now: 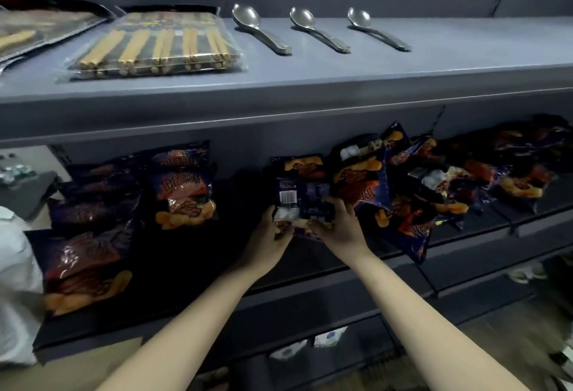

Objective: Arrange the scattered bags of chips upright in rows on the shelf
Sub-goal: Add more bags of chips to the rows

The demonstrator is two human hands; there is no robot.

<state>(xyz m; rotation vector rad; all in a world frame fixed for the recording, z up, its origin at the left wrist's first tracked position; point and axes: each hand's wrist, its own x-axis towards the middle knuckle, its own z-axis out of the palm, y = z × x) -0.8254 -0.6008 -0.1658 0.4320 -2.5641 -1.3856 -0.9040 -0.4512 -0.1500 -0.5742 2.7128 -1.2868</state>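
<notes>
Arms outstretched, my left hand (273,231) and right hand (339,224) grip a dark blue foil chip bag (302,193) by its near edge on the dark middle shelf (192,266), between upright bags (183,195) and a jumbled heap (428,192).

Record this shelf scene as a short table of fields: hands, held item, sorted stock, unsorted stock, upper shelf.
Hands: left hand and right hand both grip one chip bag
Held item: barcode side facing camera
Sorted stock: bags in rows, left
Unsorted stock: jumbled pile, right
Upper shelf: three spoons, packed chopsticks
</notes>
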